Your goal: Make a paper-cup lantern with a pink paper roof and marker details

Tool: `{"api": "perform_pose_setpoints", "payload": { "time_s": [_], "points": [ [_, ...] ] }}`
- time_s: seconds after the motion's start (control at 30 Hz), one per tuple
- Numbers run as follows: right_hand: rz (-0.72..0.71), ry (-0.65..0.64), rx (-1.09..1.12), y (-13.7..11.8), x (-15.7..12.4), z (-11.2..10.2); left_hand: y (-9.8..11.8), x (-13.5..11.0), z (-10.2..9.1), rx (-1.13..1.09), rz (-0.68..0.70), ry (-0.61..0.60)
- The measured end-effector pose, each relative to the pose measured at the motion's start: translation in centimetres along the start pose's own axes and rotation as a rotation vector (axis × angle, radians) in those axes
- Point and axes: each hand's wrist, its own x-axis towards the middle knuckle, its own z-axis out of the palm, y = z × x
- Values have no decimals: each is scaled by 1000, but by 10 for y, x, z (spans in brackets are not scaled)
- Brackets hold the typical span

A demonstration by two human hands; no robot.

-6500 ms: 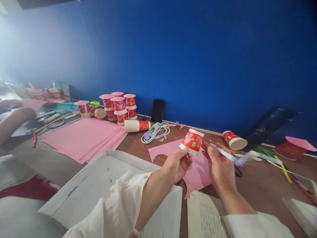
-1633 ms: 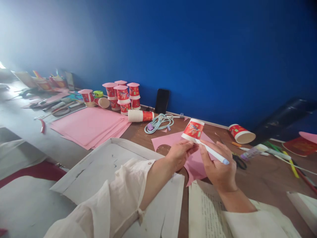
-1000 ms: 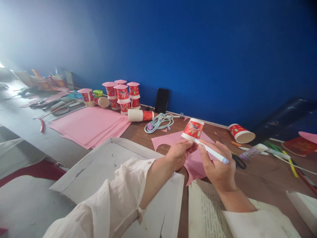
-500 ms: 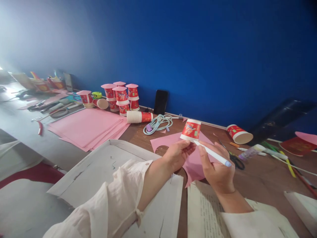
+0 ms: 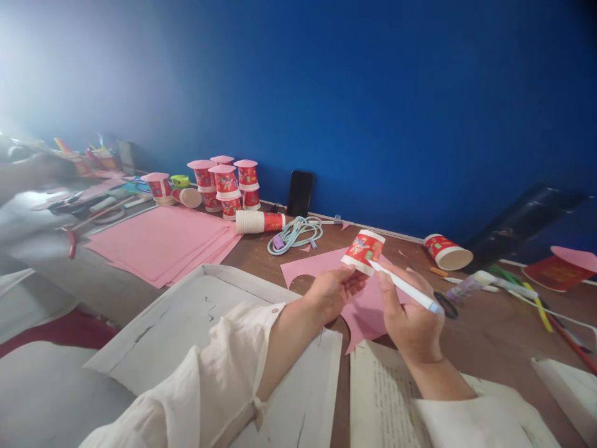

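Note:
My left hand point(image 5: 333, 292) is closed at the rim of a red and white paper cup point(image 5: 364, 249), which it holds upside down and tilted above the table. In my right hand point(image 5: 415, 317) is a white marker point(image 5: 410, 290) with a pale blue end. The marker's other end meets the cup's lower right side; its tip is too small to make out. Under both hands lies a pink paper sheet point(image 5: 310, 266) with curved cut-outs.
Several stacked red cups with pink discs point(image 5: 226, 182) stand left, beside a pink paper stack point(image 5: 161, 242). A black phone point(image 5: 300, 193) leans on the blue wall near a coiled cable point(image 5: 296, 233). Another cup point(image 5: 448, 251), scissors point(image 5: 445, 305) and a glue stick point(image 5: 471, 286) lie right.
The cup has tilted and shifted slightly right and down, with the marker moving along beside it. At the far left, a blurred person's arm has come into view over the table.

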Motion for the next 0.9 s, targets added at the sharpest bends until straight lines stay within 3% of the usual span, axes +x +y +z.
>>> {"api": "perform_pose_setpoints", "payload": {
  "time_s": [0.9],
  "points": [
    [-39,-6,-74,-2,1,1,-1,-3,-1,85,16,-57]
  ]
}}
